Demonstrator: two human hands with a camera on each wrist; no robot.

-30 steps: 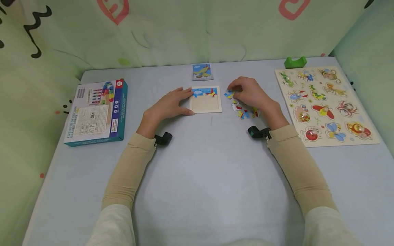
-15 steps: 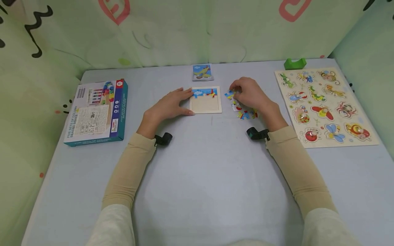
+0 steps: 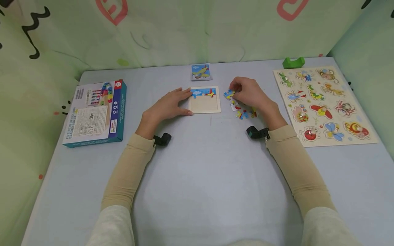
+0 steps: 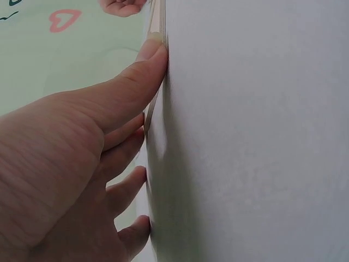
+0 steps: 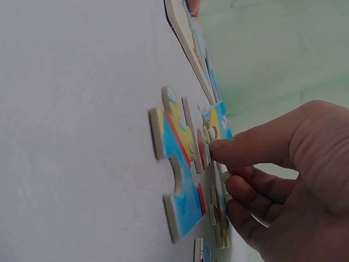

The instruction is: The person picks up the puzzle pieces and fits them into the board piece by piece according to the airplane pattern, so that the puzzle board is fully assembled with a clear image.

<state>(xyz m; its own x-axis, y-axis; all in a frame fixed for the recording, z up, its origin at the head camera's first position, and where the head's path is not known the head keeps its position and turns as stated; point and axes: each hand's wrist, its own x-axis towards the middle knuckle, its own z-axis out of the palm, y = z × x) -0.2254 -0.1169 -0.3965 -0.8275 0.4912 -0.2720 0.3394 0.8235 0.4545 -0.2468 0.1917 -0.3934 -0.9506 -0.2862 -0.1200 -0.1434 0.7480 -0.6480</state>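
A small wooden puzzle tray [image 3: 204, 108] has blue sky pieces along its top row and bare wood below. My left hand [image 3: 167, 105] steadies its left side, fingers extended at the upper corner and thumb at the lower one. In the left wrist view the thumb [image 4: 136, 73] presses the tray's edge. Right of the tray, my right hand [image 3: 250, 92] pinches a blue and yellow puzzle piece [image 5: 221, 114] between thumb and curled fingers; the fingertips behind it are hidden. Several loose puzzle pieces [image 3: 243, 114] lie under and in front of that hand.
Behind the tray lies a picture card [image 3: 201, 71] of a yellow plane. A boxed toy [image 3: 95, 112] sits at the left, a large insect pegboard puzzle [image 3: 326, 106] at the right, with a green block [image 3: 293, 63] behind it. A fabric wall [image 3: 184, 34] borders the table's back.
Both hands stay nearly in place. The blue and yellow piece at the right fingertips has shifted slightly; the whole view has drifted a little.
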